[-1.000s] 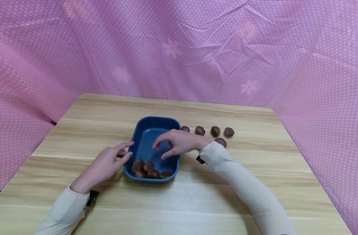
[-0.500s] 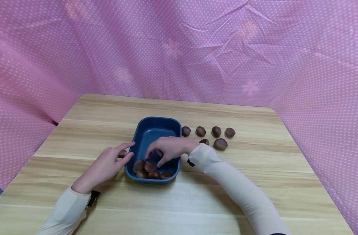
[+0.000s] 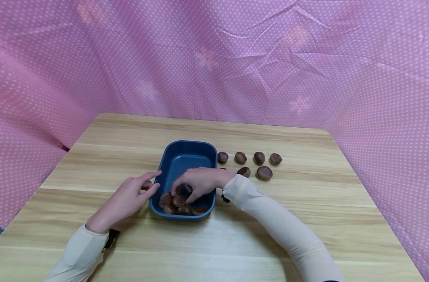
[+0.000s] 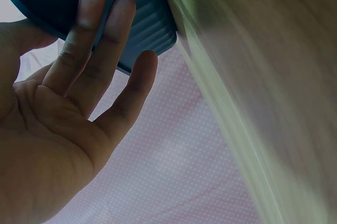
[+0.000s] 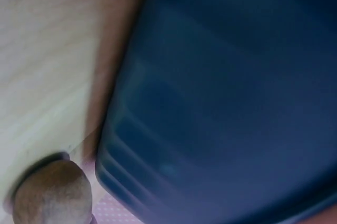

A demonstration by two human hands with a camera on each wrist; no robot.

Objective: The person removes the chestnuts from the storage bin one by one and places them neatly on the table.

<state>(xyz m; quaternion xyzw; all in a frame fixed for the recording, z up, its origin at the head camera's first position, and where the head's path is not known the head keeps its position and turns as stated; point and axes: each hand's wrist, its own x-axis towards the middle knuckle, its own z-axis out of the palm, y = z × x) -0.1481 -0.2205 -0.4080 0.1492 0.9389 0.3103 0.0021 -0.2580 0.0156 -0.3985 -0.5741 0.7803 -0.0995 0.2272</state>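
A nut (image 3: pixel 178 201) lies among other nuts (image 3: pixel 184 210) in the near end of the tub (image 3: pixel 191 147); the right hand (image 3: pixel 202 181) curls finger and thumb round it. The left hand (image 3: pixel 126 196), fingers extended, touches the tub's left side. To the right, outer nuts (image 3: pixel 259 158) sit in two rows on the table (image 3: pixel 200 250), before pink cloth (image 3: pixel 200 58)

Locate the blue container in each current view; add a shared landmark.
Head: blue container just left of centre, below mid-height.
Left wrist: blue container at top left, partly behind the left hand.
Right wrist: blue container blurred, filling centre and right.
Shared landmark: wooden table.
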